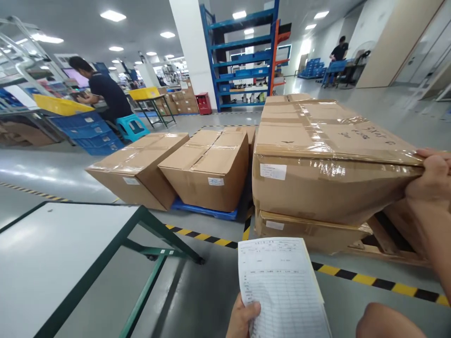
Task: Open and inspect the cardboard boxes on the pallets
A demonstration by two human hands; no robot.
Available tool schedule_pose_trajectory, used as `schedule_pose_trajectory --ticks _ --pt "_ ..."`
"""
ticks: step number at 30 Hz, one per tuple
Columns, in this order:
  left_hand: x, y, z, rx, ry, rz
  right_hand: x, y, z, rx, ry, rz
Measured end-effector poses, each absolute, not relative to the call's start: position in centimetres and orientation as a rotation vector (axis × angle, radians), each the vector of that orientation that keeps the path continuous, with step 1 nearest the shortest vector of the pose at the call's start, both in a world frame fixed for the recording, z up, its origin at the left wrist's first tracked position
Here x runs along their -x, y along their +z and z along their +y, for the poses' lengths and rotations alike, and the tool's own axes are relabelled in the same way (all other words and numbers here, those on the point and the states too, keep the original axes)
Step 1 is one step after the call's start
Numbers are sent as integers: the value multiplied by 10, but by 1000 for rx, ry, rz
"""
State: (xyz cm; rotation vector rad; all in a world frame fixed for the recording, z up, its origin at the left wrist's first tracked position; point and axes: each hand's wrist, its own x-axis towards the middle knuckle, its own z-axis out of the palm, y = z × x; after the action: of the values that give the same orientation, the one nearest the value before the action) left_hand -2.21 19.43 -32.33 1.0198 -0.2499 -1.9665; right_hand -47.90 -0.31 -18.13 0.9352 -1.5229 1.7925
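— Where's the box (327,188)?

— Top of the stack, on another carton (310,232). Right hand (428,176) clamps its near corner; left hand (243,319) pinches a form (282,291).

— How will it handle?

— Bulky, probably heavy. Tape looks slick, walls bow. Better gripped under the bottom edges.

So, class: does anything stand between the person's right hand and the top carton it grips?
Nothing visible does. The right hand already rests directly on the corner of the top carton; the left hand holds a paper form lower down, apart from it.
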Motion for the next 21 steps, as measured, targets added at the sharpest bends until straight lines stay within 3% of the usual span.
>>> schedule_pose_trajectory --ticks 8,21 --pt "25 -343 182 -1453 -2004 -863 479 -178 -1 -878 1726 -1674" --pt "19 -352 194 -1343 -2068 -843 489 -184 -7 -953 1793 -1501"
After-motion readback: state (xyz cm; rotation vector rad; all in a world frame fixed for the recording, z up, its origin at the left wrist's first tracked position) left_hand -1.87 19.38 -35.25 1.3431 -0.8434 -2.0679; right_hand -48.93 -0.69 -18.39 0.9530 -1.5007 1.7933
